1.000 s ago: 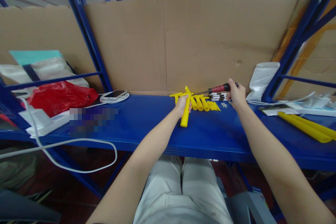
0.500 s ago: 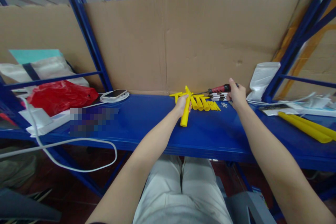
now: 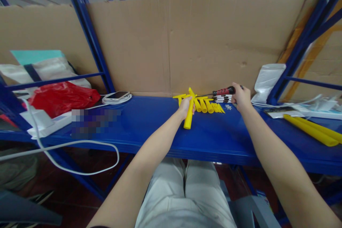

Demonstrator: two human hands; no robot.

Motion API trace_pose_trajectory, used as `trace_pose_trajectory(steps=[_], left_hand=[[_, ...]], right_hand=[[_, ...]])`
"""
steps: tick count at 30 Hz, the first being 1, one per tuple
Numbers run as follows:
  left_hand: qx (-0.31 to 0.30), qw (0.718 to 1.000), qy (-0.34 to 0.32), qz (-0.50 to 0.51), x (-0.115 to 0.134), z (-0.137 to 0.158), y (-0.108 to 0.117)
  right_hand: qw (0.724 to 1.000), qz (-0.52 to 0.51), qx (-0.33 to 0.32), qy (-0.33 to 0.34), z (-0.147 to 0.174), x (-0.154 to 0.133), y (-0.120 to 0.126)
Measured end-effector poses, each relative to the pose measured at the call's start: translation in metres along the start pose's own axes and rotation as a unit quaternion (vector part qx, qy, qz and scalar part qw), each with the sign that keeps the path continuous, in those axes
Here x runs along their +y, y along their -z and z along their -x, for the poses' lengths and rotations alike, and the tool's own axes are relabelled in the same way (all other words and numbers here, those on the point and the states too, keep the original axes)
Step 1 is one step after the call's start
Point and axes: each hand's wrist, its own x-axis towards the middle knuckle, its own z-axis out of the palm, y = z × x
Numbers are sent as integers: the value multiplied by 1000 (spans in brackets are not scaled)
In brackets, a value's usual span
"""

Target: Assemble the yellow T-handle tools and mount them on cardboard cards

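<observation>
On the blue metal shelf (image 3: 149, 128) backed by cardboard, the left hand (image 3: 185, 107) grips a long yellow plastic tube (image 3: 189, 117), tilted upright. The right hand (image 3: 241, 97) clasps a red-handled screwdriver (image 3: 221, 91), tip toward the tube's top. Since a second ago, nothing has moved but a slight drop of the right hand, so the work looks paused.

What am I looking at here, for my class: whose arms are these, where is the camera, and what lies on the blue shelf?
The camera sits on a person's head, looking forward and down, so both bare arms are that person's own. The left hand grips a long yellow tube. The right hand holds a screwdriver with a red and black handle, its tip pointing at the tube's top. On the blue shelf lie more short yellow pieces, a phone on a coiled white cable, a red bag, and cardboard stands behind.
</observation>
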Motion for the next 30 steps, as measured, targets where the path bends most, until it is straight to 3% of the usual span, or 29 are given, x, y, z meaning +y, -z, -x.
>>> trace_pose_trajectory(steps=[9, 14, 24, 27, 30], left_hand=[[0, 1000, -16, 3, -3, -4, -1], [-1, 1000, -14, 3, -2, -1, -1], [-14, 1000, -20, 5, -4, -3, -1], [-19, 1000, -14, 9, -3, -3, -1], [-22, 1000, -11, 6, -2, 0, -2]], right_hand=[[996, -33, 81, 9, 2, -11, 2], [999, -12, 47, 5, 7, -12, -1], [983, 112, -147, -17, 21, -9, -8], [944, 182, -269, -55, 23, -7, -4], [875, 228, -421, -71, 25, 0, -1]])
